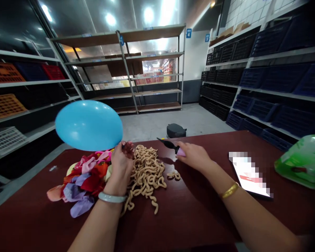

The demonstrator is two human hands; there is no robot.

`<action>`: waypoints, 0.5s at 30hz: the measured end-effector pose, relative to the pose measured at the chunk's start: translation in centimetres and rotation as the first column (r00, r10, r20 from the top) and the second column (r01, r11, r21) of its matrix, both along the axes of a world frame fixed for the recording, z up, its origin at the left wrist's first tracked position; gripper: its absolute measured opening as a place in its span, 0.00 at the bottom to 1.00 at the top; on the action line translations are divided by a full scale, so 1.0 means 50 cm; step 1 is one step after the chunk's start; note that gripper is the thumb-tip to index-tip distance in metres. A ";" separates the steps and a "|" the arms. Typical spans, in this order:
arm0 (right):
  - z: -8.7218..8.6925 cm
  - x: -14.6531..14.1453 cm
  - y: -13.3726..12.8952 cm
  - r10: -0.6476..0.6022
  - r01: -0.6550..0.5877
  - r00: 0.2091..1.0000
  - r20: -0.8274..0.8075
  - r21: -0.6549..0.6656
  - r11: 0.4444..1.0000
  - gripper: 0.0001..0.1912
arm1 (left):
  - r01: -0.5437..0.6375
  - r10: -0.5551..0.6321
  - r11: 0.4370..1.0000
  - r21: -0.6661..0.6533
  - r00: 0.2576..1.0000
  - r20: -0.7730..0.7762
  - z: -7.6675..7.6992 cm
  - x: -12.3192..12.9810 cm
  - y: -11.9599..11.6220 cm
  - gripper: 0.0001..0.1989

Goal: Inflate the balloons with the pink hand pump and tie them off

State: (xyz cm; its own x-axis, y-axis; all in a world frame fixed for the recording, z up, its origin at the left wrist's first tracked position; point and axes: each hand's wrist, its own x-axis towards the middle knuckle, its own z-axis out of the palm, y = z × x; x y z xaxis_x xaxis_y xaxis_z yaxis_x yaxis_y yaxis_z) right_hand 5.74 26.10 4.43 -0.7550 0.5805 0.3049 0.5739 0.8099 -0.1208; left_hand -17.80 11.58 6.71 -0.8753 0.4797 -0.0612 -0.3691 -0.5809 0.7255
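Observation:
A blown-up blue balloon [89, 125] floats out to the left of my left hand [122, 161], whose fingers are closed at its neck. My right hand [193, 155] is wrapped round a lilac balloon pump [180, 151] with a black tapered nozzle pointing left, apart from the balloon. Below and beside my left wrist lies a heap of limp, soft pieces [81, 183] in pink, red, orange and purple. Between the hands spreads a pile of tan, curled, cord-like pieces [148, 171]. A few tan bits [173, 175] sit just right of that pile.
The dark red table [194, 220] carries a phone with a lit, partly blurred screen [248, 175] and a green-and-white plastic bag [303, 162] on the right. A dark rounded object [176, 130] stands past the far edge. Shelves with crates [275, 75] line the room.

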 end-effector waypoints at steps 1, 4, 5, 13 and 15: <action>-0.002 0.004 0.010 -0.021 0.021 0.999 0.025 -0.007 1.000 0.23 | 0.027 -0.027 1.000 -0.001 1.000 -0.016 0.001 0.003 -0.001 0.05; -0.011 0.014 0.028 -0.087 0.092 0.991 0.106 -0.040 0.995 0.24 | 0.090 -0.090 0.996 -0.009 0.990 -0.105 0.005 0.018 -0.002 0.07; -0.014 0.017 0.032 -0.107 0.115 0.986 0.131 -0.048 0.992 0.24 | 0.111 -0.112 0.994 -0.013 0.983 -0.144 0.006 0.024 -0.002 0.08; 0.009 -0.007 -0.002 0.032 -0.046 0.970 -0.242 -0.054 0.998 0.16 | 0.425 -0.461 0.886 -0.186 0.851 -0.253 0.007 0.102 -0.002 0.15; 0.021 -0.023 -0.039 0.186 -0.331 0.858 -0.479 -0.238 0.913 0.13 | 0.533 -0.589 0.806 -0.258 0.763 -0.265 0.001 0.136 -0.007 0.16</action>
State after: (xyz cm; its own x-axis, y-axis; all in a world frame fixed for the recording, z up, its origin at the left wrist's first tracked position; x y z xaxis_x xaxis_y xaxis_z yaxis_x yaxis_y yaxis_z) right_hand 4.60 24.16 5.46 -0.7196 0.5004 0.4815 0.1767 0.8025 -0.5698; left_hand -11.01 11.25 6.74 -0.4348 0.8991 0.0517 -0.3259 -0.2106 0.9216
